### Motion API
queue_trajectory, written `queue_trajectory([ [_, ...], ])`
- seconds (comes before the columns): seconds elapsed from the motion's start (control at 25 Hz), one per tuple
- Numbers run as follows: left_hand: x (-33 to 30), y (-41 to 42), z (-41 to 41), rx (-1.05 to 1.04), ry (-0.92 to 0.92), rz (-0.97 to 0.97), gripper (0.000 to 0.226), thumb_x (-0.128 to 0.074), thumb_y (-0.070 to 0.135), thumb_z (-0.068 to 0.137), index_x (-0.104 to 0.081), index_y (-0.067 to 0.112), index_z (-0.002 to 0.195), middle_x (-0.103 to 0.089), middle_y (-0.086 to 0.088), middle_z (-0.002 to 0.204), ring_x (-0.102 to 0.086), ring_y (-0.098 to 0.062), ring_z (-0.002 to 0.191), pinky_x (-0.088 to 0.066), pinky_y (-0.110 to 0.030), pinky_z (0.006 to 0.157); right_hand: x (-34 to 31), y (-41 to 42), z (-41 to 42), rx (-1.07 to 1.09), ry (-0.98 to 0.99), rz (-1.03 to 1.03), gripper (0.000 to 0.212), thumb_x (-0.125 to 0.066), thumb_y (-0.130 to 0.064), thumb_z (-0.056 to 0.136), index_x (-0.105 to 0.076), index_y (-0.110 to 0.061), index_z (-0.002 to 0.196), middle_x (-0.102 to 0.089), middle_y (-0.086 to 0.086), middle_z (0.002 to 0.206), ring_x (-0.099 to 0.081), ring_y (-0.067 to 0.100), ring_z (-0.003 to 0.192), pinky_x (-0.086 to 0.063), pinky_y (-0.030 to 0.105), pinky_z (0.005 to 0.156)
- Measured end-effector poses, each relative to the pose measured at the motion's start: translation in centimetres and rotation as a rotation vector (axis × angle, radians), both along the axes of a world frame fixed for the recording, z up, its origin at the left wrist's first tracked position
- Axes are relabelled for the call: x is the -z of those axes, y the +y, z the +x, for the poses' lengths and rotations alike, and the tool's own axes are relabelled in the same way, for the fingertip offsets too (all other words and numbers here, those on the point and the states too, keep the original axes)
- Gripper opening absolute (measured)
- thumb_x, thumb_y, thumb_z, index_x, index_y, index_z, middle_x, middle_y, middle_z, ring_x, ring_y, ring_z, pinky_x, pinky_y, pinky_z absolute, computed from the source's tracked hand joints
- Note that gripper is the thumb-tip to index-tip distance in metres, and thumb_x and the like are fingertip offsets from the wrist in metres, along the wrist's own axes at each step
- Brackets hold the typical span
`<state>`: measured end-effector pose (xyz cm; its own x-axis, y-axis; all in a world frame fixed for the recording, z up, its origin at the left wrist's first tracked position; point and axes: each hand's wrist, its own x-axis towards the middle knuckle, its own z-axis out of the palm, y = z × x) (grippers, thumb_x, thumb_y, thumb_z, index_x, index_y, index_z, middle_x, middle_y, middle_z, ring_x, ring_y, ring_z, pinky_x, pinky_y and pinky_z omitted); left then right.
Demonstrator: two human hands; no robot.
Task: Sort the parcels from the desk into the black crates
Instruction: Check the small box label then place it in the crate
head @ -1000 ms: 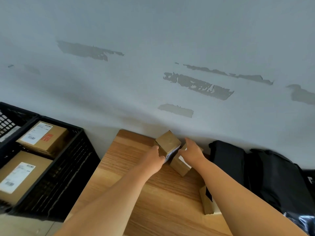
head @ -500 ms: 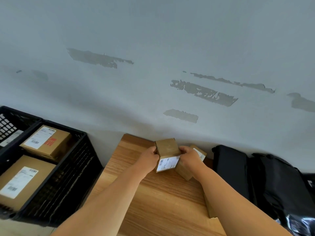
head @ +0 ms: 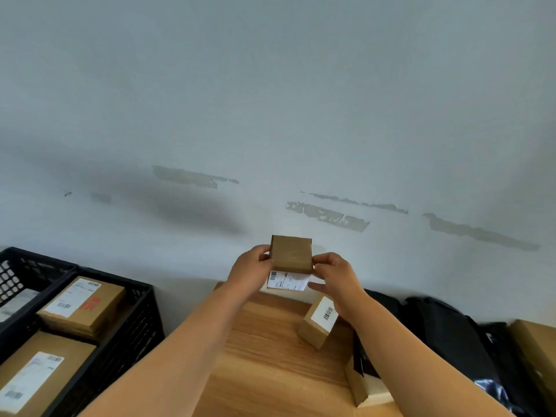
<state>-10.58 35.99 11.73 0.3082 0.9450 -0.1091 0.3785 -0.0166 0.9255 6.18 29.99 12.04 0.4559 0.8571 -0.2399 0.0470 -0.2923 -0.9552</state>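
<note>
A small brown cardboard parcel (head: pixel 291 254) with a white label on its near face is held up above the far end of the wooden desk (head: pixel 270 356). My left hand (head: pixel 251 270) grips its left side and my right hand (head: pixel 334 273) grips its right side. Another small labelled parcel (head: pixel 317 325) lies on the desk below my right wrist. A black crate (head: pixel 132 320) at the left holds two larger brown parcels (head: pixel 84 305), (head: pixel 39 371). A second black crate (head: pixel 27 266) stands behind it.
Black bags (head: pixel 445 332) lie on the desk's right side, with a brown box (head: pixel 538 353) at the far right edge. A thin cardboard parcel (head: pixel 358 383) sits under my right forearm. A grey wall with peeled patches rises behind the desk.
Both hands have lifted the small parcel off the desk and turned it so its label faces me. The other small parcel stays on the desk.
</note>
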Motion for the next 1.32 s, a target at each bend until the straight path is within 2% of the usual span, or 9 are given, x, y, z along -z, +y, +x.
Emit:
queue_trajectory([
  [0.2,-7.0,-2.1,-1.8,0.006,-0.126,0.154,0.036,-0.047,0.012,0.091,-0.060,0.025,0.122,-0.065,0.001,0.119,-0.060,-0.017,0.106,-0.050,-0.042,0.092,-6.6,-2.5,-1.2,0.023,0.021,0.228,0.022,-0.045,0.003,0.090,-0.061,-0.010,0.098,-0.063,0.014,0.108,-0.064,0.025,0.102,-0.057,0.038,0.082],
  [0.36,-10.8,-3.5,-2.2,0.000,-0.194,0.270,0.035,-0.047,0.012,0.089,-0.062,0.031,0.114,-0.067,0.005,0.114,-0.062,-0.014,0.100,-0.051,-0.041,0.091,-9.8,-3.8,-2.0,0.027,0.082,0.389,0.034,-0.048,0.004,0.090,-0.052,-0.008,0.122,-0.062,0.006,0.105,-0.064,0.023,0.099,-0.056,0.036,0.083],
  [0.48,-12.4,-4.3,-2.3,0.017,-0.221,0.321,0.034,-0.048,0.013,0.089,-0.062,0.035,0.111,-0.065,0.007,0.115,-0.061,-0.011,0.102,-0.050,-0.040,0.092,-11.2,-4.6,-2.3,0.019,0.089,0.427,0.047,-0.047,0.004,0.092,-0.044,-0.008,0.137,-0.061,0.007,0.111,-0.062,0.024,0.103,-0.055,0.038,0.088],
  [0.64,-13.3,-5.0,-2.2,0.028,-0.267,0.335,0.034,-0.048,0.010,0.089,-0.060,0.036,0.107,-0.065,0.008,0.114,-0.061,-0.009,0.103,-0.051,-0.041,0.093,-12.4,-5.5,-1.9,-0.004,0.087,0.434,0.052,-0.048,0.003,0.093,-0.041,-0.012,0.142,-0.059,0.009,0.113,-0.061,0.026,0.106,-0.056,0.037,0.084],
  [0.8,-13.4,-5.3,-2.1,0.063,-0.292,0.333,0.037,-0.049,0.009,0.089,-0.061,0.038,0.108,-0.065,0.012,0.114,-0.059,-0.007,0.106,-0.049,-0.030,0.092,-12.5,-6.4,-1.8,-0.074,0.044,0.426,0.066,-0.059,0.000,0.087,-0.037,-0.026,0.144,-0.054,0.008,0.109,-0.062,0.025,0.100,-0.057,0.036,0.080],
  [0.96,-13.5,-5.5,-2.1,0.111,-0.308,0.276,0.044,-0.045,0.002,0.086,-0.064,0.040,0.097,-0.065,0.022,0.104,-0.058,0.004,0.100,-0.044,-0.015,0.077,-12.2,-6.9,-1.5,-0.129,-0.100,0.387,0.082,-0.071,0.003,0.078,-0.033,-0.029,0.143,-0.043,0.005,0.128,-0.062,0.023,0.100,-0.057,0.032,0.075],
  [1.08,-13.4,-5.4,-2.1,0.131,-0.303,0.244,0.046,-0.042,-0.004,0.084,-0.066,0.031,0.101,-0.066,0.021,0.098,-0.060,0.010,0.089,-0.042,-0.004,0.062,-11.8,-7.1,-1.3,-0.133,-0.125,0.370,0.082,-0.073,0.004,0.075,-0.034,-0.031,0.139,-0.044,-0.001,0.128,-0.063,0.022,0.095,-0.056,0.031,0.071],
  [1.16,-13.3,-5.3,-2.1,0.150,-0.304,0.246,0.047,-0.041,-0.005,0.085,-0.065,0.033,0.098,-0.067,0.016,0.103,-0.060,0.012,0.087,-0.042,-0.002,0.060,-11.7,-7.1,-1.1,-0.125,-0.123,0.365,0.074,-0.075,0.001,0.075,-0.040,-0.032,0.131,-0.050,0.000,0.121,-0.063,0.022,0.095,-0.057,0.030,0.069],
  [1.32,-12.8,-5.0,-2.5,0.098,-0.261,0.255,0.049,-0.047,0.003,0.091,-0.049,0.025,0.135,-0.051,0.007,0.137,-0.046,-0.006,0.124,-0.036,-0.021,0.088,-11.6,-7.2,-0.2,-0.040,0.145,0.350,0.054,-0.075,-0.013,0.080,-0.048,-0.020,0.127,-0.059,0.015,0.116,-0.065,0.028,0.099,-0.059,0.034,0.066],
])
